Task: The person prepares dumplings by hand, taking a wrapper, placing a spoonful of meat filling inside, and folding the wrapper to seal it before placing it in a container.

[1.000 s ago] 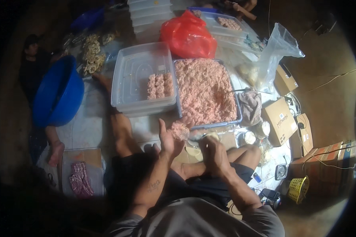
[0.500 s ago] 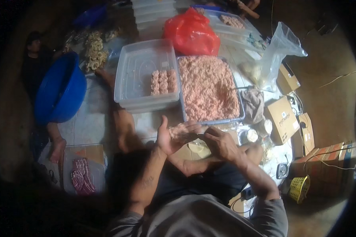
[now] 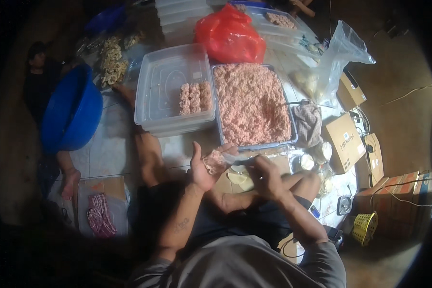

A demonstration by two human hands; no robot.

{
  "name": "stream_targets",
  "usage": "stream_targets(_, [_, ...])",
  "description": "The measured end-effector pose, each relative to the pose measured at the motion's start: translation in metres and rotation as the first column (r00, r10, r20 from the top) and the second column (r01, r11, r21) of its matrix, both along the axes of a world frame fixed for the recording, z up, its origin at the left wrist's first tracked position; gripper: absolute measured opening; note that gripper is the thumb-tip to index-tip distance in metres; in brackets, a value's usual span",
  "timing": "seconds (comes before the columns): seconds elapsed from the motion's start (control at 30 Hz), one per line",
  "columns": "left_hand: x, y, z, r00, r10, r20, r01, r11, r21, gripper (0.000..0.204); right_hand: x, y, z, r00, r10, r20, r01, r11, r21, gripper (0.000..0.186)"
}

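My left hand [image 3: 201, 175], palm up with thumb raised, holds a lump of pink minced mixture [image 3: 214, 162]. My right hand [image 3: 267, 176] is closed on a flat blade tool [image 3: 238, 158], whose blurred tip is beside the lump. Beneath my hands lie pale round wrappers [image 3: 237, 176]. Just ahead is a blue-rimmed tray [image 3: 257, 143] heaped with the same mixture, a dark handle sticking out on its right. Left of it, a clear plastic box [image 3: 151, 86] holds short rows of shaped pink portions [image 3: 195, 98].
A blue tub [image 3: 72, 117] and a person [image 3: 36, 84] are at left, another person's arm [image 3: 305, 8] at back right. A red bag [image 3: 230, 36], clear bag [image 3: 333, 74], cloth [image 3: 306, 122], cardboard boxes [image 3: 343, 144] and yellow basket [image 3: 364, 229] surround the work area.
My right hand and the tool have shifted around the lump in my left palm; the lump's shape looks different. My left hand stays raised in nearly the same spot.
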State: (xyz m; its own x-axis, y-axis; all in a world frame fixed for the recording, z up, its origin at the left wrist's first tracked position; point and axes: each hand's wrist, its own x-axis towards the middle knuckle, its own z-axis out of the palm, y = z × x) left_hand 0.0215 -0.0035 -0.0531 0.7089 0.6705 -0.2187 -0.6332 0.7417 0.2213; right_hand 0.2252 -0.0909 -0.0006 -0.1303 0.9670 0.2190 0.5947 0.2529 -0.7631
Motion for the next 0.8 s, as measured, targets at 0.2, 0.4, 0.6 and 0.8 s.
stream_targets(0.2, [0.008, 0.005, 0.008, 0.918, 0.382, -0.105, -0.376, 0.924, 0.072, 0.095, -0.028, -0.008, 0.009, 0.955, -0.223, -0.196, 0.218, 0.975, -0.048, 0.017])
stream_targets(0.4, [-0.021, 0.01, 0.014, 0.987, 0.127, 0.093, -0.135, 0.987, 0.086, 0.081, -0.016, 0.001, 0.023, 0.992, -0.115, -0.051, 0.122, 0.979, 0.164, 0.023])
stream_targets(0.6, [-0.037, 0.003, -0.023, 0.984, 0.097, 0.151, -0.106, 0.993, 0.051, 0.078, -0.031, -0.005, 0.036, 0.967, -0.238, -0.09, 0.241, 0.97, 0.02, 0.021])
stream_targets(0.8, [-0.035, -0.004, 0.04, 0.99, 0.043, 0.134, -0.062, 0.987, 0.145, 0.092, -0.035, -0.009, 0.047, 0.964, -0.219, -0.15, 0.212, 0.976, -0.059, 0.019])
